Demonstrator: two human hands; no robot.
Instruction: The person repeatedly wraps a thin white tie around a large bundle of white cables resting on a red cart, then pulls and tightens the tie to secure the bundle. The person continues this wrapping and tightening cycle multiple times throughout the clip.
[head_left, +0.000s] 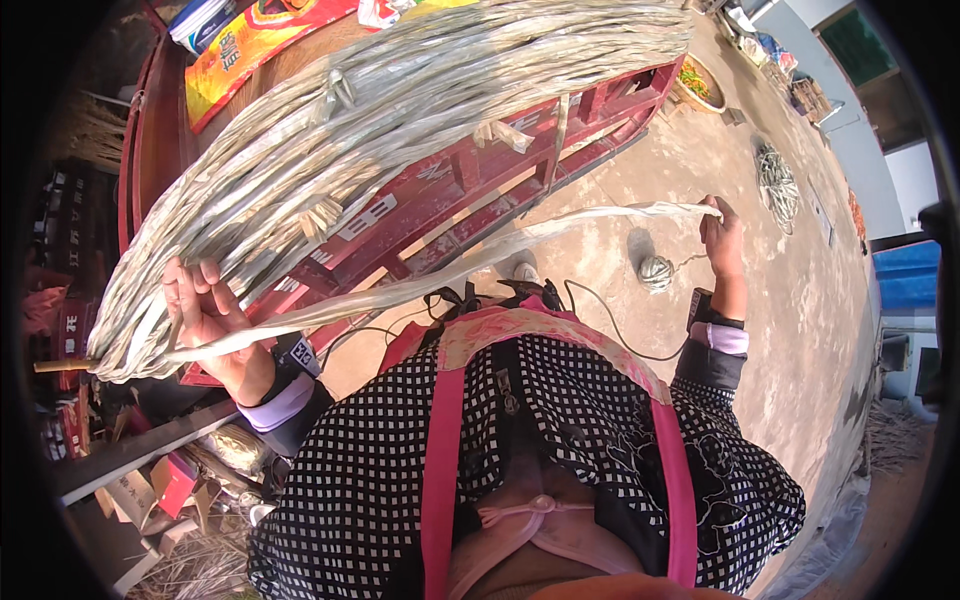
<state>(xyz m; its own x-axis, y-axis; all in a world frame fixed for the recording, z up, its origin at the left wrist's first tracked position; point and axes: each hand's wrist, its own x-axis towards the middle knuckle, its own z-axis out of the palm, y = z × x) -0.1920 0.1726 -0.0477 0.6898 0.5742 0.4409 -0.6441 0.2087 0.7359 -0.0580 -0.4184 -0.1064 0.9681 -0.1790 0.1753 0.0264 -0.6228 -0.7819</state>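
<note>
A long bundle of pale, twisted strands (390, 97) lies along the top of a red metal frame (480, 165), with its looped end at the left over a thin wooden stick (64, 365). Beside that end, my left hand (214, 322) is raised, palm partly up, with one strand running across it. The same pale strand (450, 274) stretches in front of my body to my right hand (721, 236), whose fingers pinch its far end. Short tied tufts (322, 217) stick out from the side of the bundle.
On the concrete floor lie a ball of cord (656, 274) and a heap of looped strands (778, 187). A round basket (701, 86) stands beyond the frame. Cardboard boxes (127, 499) are at lower left. A yellow and red bag (240, 56) lies behind the bundle. A black cable crosses the floor.
</note>
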